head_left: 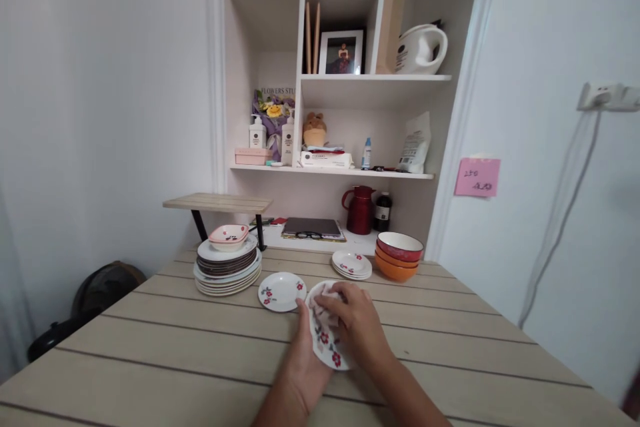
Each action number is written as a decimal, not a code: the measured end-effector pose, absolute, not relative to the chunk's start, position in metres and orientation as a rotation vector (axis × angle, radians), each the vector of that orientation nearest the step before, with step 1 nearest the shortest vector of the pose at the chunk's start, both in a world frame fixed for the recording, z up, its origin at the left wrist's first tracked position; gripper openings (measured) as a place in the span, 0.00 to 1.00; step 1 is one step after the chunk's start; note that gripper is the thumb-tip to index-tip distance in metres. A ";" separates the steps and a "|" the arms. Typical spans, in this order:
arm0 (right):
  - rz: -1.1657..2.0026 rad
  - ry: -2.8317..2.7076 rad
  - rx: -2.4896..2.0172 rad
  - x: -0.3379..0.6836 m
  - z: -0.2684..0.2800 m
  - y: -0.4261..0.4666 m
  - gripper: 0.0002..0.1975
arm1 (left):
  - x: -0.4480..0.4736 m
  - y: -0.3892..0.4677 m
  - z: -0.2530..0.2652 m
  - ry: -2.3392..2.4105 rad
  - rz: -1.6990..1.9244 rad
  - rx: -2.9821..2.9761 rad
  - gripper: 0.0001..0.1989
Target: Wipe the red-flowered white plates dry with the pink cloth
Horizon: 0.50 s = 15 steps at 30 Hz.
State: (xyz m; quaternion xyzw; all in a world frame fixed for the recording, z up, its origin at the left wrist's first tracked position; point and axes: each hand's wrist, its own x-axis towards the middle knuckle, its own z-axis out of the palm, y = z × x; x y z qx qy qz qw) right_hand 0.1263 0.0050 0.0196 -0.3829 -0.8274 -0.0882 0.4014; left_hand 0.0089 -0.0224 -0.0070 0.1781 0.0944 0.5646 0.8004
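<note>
A small white plate with red flowers (327, 337) is tilted up above the table. My left hand (303, 360) grips it from the left and below, thumb at its rim. Pressed to the plate's upper face is a pale crumpled cloth (327, 303), pinched in the fingers of my right hand (357, 320). Another flowered plate (283, 291) lies on the table just left of my hands. Beyond them sits a short stack of matching plates (351, 263). The right hand and cloth hide part of the held plate.
Stacked bowls (399, 255), red over orange, stand at the back right. At the left, a tall pile of plates (229, 273) carries small bowls (229, 237), near a raised wooden stand (217, 203). A red jug (360, 210) and dark bottle (383, 212) stand behind the slatted table (200, 353).
</note>
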 end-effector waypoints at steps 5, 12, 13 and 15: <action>-0.203 -2.097 -1.123 0.142 0.015 0.018 0.29 | 0.002 -0.014 -0.010 0.193 1.324 0.372 0.33; 0.010 -2.329 -0.900 0.123 0.008 -0.002 0.22 | -0.013 -0.014 -0.009 0.282 1.535 0.206 0.31; 0.017 -2.342 -0.860 0.118 0.010 -0.006 0.22 | -0.012 -0.016 -0.009 0.312 1.508 0.193 0.31; -0.002 -2.345 -0.796 0.112 0.012 -0.013 0.23 | -0.008 -0.021 -0.009 0.346 1.435 0.188 0.29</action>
